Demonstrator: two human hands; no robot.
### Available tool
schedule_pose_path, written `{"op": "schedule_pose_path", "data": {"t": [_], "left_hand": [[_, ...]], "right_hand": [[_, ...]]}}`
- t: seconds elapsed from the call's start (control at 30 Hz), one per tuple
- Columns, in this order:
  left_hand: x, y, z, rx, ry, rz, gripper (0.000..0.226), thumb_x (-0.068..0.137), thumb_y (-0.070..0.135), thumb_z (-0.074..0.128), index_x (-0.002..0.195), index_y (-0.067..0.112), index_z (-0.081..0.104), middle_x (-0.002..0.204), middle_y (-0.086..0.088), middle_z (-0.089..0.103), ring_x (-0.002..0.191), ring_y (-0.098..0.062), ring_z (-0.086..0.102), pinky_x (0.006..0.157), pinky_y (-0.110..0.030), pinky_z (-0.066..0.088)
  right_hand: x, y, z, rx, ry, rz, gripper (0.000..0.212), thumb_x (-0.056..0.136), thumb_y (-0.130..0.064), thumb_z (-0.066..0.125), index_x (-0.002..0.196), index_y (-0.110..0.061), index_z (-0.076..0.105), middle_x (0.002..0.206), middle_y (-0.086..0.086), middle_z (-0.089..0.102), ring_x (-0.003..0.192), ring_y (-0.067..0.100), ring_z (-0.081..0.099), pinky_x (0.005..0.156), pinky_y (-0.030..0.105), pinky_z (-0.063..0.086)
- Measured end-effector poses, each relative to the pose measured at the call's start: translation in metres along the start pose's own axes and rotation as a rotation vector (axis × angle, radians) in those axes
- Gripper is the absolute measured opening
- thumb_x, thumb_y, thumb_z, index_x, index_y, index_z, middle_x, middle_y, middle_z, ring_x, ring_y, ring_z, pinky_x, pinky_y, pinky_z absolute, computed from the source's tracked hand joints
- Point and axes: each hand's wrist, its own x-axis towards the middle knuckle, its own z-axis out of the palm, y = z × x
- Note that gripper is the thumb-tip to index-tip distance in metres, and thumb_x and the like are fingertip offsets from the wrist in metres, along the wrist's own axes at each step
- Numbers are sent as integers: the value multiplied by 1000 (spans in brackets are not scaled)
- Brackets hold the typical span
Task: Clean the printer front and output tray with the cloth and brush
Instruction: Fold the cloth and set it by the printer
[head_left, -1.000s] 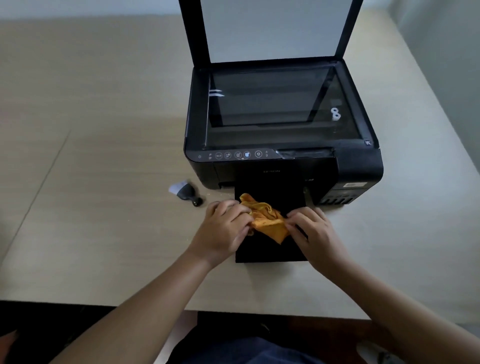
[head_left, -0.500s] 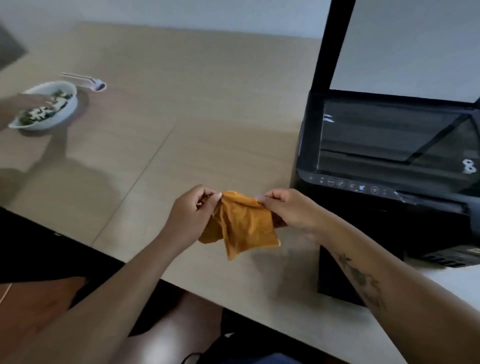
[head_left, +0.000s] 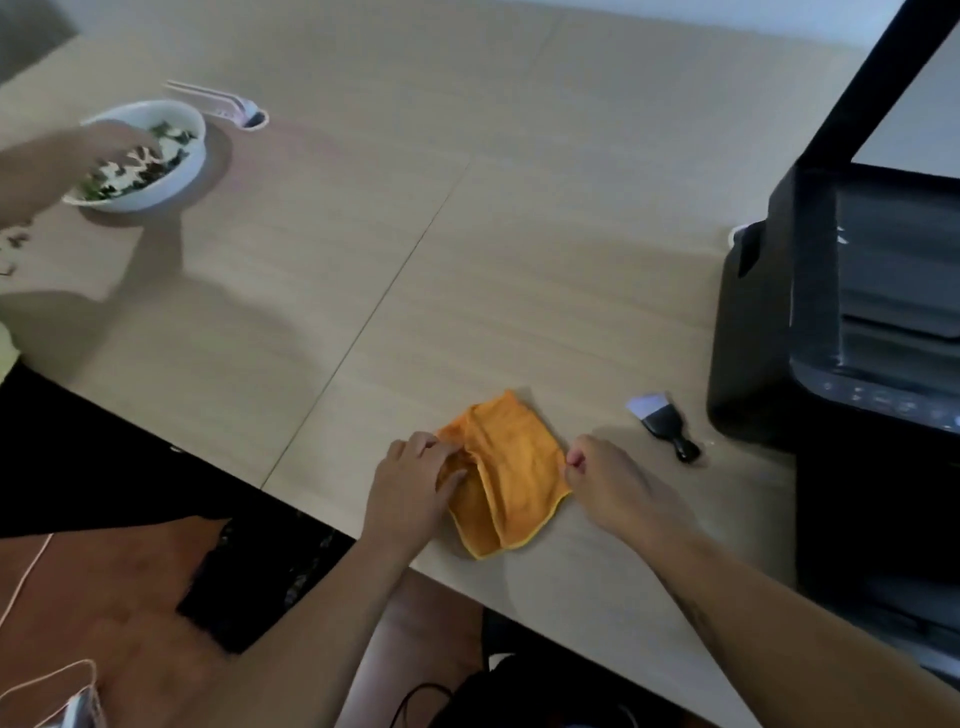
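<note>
An orange cloth (head_left: 511, 475) lies loosely folded on the wooden table (head_left: 467, 270), close to its near edge. My left hand (head_left: 410, 488) holds the cloth's left side, fingers curled over its folds. At the cloth's right edge, my right hand (head_left: 618, 486) pinches the hem. A small black brush (head_left: 667, 428) with pale bristles lies on the table to the right of the cloth. The black printer (head_left: 831, 332) stands at the far right with its scanner lid (head_left: 878, 78) raised. Its dark output tray (head_left: 878, 525) sticks out toward me.
A white bowl of food (head_left: 156, 161) sits at the far left, with another person's hand (head_left: 47, 166) over it. A pale utensil (head_left: 223, 101) lies behind the bowl. The table's near edge runs diagonally just below the cloth.
Both hands carried the cloth left off the output tray, held it up in the air, and it now lies on the table. The view has swung to the left.
</note>
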Motion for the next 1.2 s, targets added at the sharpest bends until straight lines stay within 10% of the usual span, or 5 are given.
{"op": "schedule_pose_path", "data": {"t": [0.23,0.43,0.67,0.9,1.2], "left_hand": [[18,7,4,105,75,177,59,87,63,46,129,22,55,142,-3,49,129,-29,43,101,-45,41],[32,-2,7,259,-285,337,91,85,83,23,156,32,-6,161,14,-16,149,-18,-17,121,-46,-2],[30,19,11,244,-109,228,86,82,78,35,147,22,39,155,-2,36,141,-32,30,110,-54,25],[80,60,-24,243,142,448,47,86,50,46,116,17,61,112,-2,62,109,-31,54,85,-44,43],[139,230,-61,0,402,680,21,92,26,59,75,14,56,64,-1,55,66,-27,51,58,-36,42]], "right_hand": [[18,-15,-14,-251,342,-175,27,96,-31,49,118,-17,57,120,7,53,112,31,50,90,42,45],[-3,13,23,-579,20,-349,93,84,-83,16,154,-22,17,162,8,13,149,32,11,117,55,13],[11,-2,-20,-513,-138,-327,86,85,-77,30,154,-34,1,163,-2,-4,149,28,-6,120,50,3],[-17,11,-125,183,240,-180,3,89,-27,63,87,-28,63,86,-9,60,74,9,57,67,25,43],[-77,38,-241,147,365,-308,27,97,-39,50,75,-24,54,69,-7,59,63,11,56,62,32,49]]}}
